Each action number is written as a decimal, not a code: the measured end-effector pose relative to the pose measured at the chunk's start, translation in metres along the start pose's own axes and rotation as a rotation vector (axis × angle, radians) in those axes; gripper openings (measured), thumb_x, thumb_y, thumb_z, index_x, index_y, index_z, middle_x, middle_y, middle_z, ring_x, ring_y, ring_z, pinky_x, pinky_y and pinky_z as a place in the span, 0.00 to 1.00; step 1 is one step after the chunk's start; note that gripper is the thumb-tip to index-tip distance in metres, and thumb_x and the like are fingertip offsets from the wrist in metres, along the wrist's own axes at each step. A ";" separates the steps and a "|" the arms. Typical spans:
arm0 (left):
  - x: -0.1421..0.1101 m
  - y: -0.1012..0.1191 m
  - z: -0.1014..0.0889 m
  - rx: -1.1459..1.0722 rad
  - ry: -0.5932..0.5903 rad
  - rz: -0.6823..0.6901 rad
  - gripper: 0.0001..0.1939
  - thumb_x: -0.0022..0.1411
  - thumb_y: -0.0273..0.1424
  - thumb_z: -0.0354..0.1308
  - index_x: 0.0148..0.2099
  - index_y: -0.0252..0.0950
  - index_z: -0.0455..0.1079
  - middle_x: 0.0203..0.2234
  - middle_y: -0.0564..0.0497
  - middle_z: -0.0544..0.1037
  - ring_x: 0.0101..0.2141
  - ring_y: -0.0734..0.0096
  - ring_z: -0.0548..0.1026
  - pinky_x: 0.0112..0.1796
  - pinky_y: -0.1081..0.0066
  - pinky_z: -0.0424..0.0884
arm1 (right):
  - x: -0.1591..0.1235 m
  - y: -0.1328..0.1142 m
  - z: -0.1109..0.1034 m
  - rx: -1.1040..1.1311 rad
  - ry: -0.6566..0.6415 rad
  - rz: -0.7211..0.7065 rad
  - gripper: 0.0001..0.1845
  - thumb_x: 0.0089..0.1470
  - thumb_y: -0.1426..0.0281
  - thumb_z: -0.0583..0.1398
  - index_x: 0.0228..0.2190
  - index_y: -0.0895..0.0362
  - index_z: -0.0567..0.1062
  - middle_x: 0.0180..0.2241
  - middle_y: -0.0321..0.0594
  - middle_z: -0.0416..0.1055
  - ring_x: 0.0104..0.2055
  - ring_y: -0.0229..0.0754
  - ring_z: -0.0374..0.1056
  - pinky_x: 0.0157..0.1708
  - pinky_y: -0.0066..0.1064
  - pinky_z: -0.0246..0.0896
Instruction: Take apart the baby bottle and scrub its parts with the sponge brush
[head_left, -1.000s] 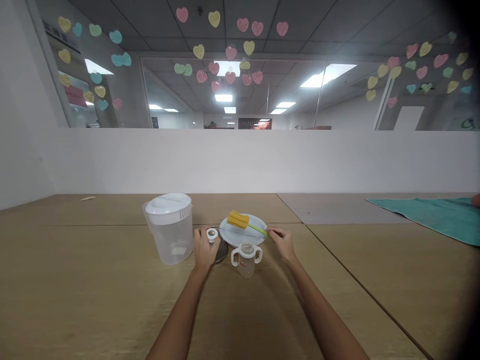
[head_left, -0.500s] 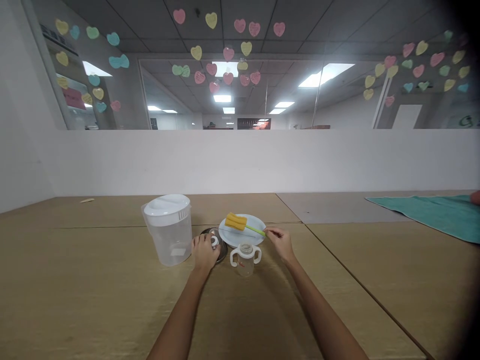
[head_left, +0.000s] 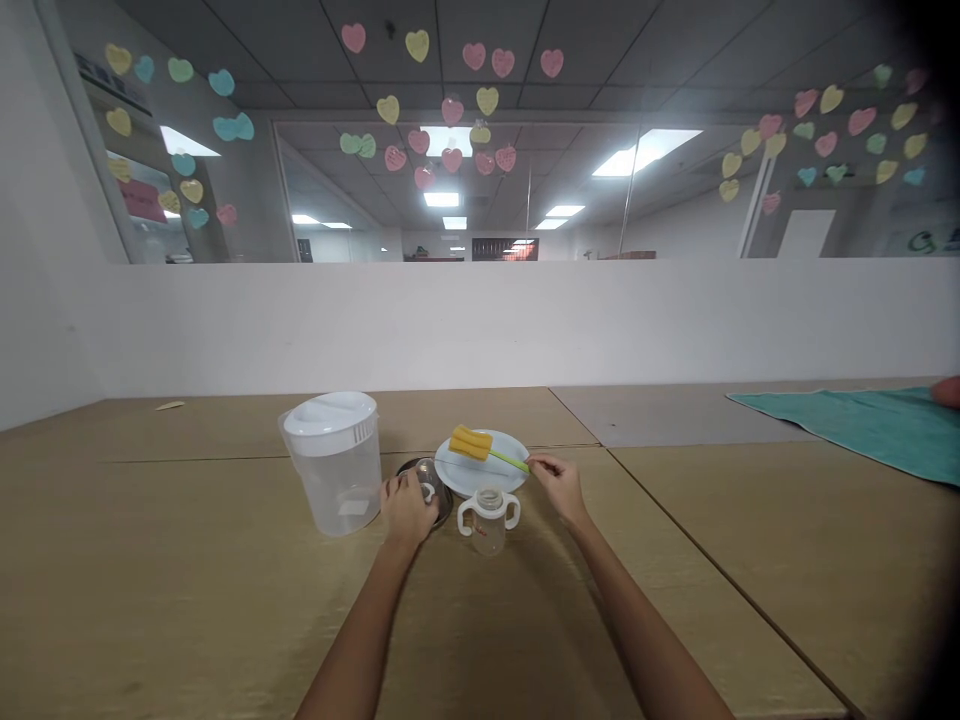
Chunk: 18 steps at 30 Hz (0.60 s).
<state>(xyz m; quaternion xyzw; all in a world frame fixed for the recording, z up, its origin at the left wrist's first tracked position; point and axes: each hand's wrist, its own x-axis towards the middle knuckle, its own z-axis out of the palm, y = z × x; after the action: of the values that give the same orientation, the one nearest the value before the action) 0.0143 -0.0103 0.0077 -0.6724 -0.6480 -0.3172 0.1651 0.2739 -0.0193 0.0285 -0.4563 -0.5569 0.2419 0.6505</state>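
My left hand is curled at the near left of a dark metal bowl, closed on a white ring-shaped bottle part that my fingers partly hide. Beside it in the bowl shows a clear dome-shaped cover. My right hand pinches the end of the green handle of a yellow sponge brush. The brush head lies over a white plate. In front of the plate, between my hands, an uncapped clear baby bottle with two white handles stands upright.
A clear plastic pitcher with a white lid stands left of my left hand. At the far right lies a teal cloth, with part of another person's hand at its edge. A white wall closes the table's back.
The white ring-shaped part at my left fingers sits slightly lower and shows less of its top. My right hand and the brush stay in place. The whole view has shifted a little.
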 end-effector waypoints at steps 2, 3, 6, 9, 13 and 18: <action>0.002 0.000 -0.005 -0.041 0.060 0.026 0.17 0.53 0.33 0.53 0.45 0.33 0.66 0.37 0.40 0.74 0.43 0.51 0.69 0.47 0.56 0.58 | 0.000 0.001 0.000 -0.009 -0.002 -0.008 0.16 0.41 0.62 0.58 0.24 0.61 0.78 0.24 0.42 0.73 0.26 0.37 0.63 0.30 0.28 0.59; 0.002 0.001 -0.009 -0.084 0.101 0.045 0.16 0.54 0.33 0.52 0.45 0.34 0.66 0.38 0.41 0.74 0.43 0.53 0.68 0.47 0.57 0.59 | 0.000 0.001 0.000 -0.010 0.005 -0.013 0.16 0.41 0.62 0.58 0.24 0.61 0.78 0.24 0.42 0.73 0.26 0.38 0.63 0.30 0.28 0.59; 0.001 0.006 -0.020 -0.279 0.181 0.151 0.12 0.60 0.34 0.47 0.43 0.36 0.66 0.40 0.43 0.73 0.44 0.56 0.68 0.47 0.59 0.60 | 0.001 0.001 0.000 -0.019 0.050 -0.013 0.17 0.42 0.61 0.57 0.26 0.62 0.78 0.25 0.43 0.73 0.27 0.38 0.63 0.31 0.28 0.58; -0.008 0.020 -0.023 -0.492 0.153 0.356 0.14 0.61 0.35 0.46 0.47 0.35 0.64 0.44 0.43 0.71 0.47 0.58 0.67 0.49 0.60 0.61 | 0.001 0.003 0.000 -0.060 0.096 0.002 0.19 0.45 0.61 0.56 0.29 0.63 0.78 0.25 0.42 0.72 0.28 0.38 0.63 0.30 0.28 0.57; -0.020 0.043 -0.018 -0.688 0.066 0.562 0.19 0.62 0.36 0.48 0.53 0.33 0.60 0.48 0.41 0.69 0.50 0.60 0.65 0.50 0.61 0.61 | 0.003 0.008 -0.004 -0.112 0.202 0.016 0.21 0.47 0.60 0.54 0.33 0.63 0.77 0.28 0.42 0.72 0.30 0.39 0.63 0.31 0.28 0.56; -0.013 0.040 -0.017 -0.660 0.134 0.300 0.15 0.66 0.32 0.39 0.43 0.36 0.67 0.39 0.47 0.74 0.44 0.64 0.68 0.47 0.61 0.61 | 0.005 0.011 -0.007 -0.129 0.299 0.038 0.23 0.49 0.57 0.53 0.34 0.63 0.76 0.30 0.43 0.71 0.30 0.39 0.62 0.31 0.28 0.55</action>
<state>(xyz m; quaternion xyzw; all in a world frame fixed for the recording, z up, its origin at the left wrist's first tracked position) 0.0507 -0.0350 0.0195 -0.7546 -0.3928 -0.5249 0.0262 0.2839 -0.0120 0.0215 -0.5385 -0.4598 0.1471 0.6907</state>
